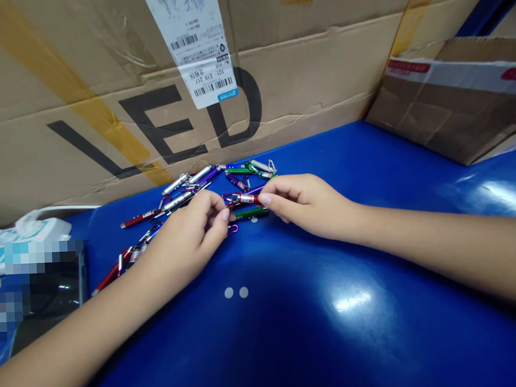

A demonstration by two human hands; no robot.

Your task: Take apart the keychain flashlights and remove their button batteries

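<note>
A heap of small keychain flashlights in red, silver, green and purple lies on a glossy blue table. Both hands meet over one red flashlight. My left hand pinches its clip end with curled fingers. My right hand pinches the other end between thumb and fingertips. A green flashlight lies just under the red one, and a purple clip shows below my left fingers.
A large cardboard box printed "LED", with a shipping label, stands behind the heap. A smaller taped box sits at the right. At the left edge lie a dark phone and a white power strip. Two small silver discs rest near me.
</note>
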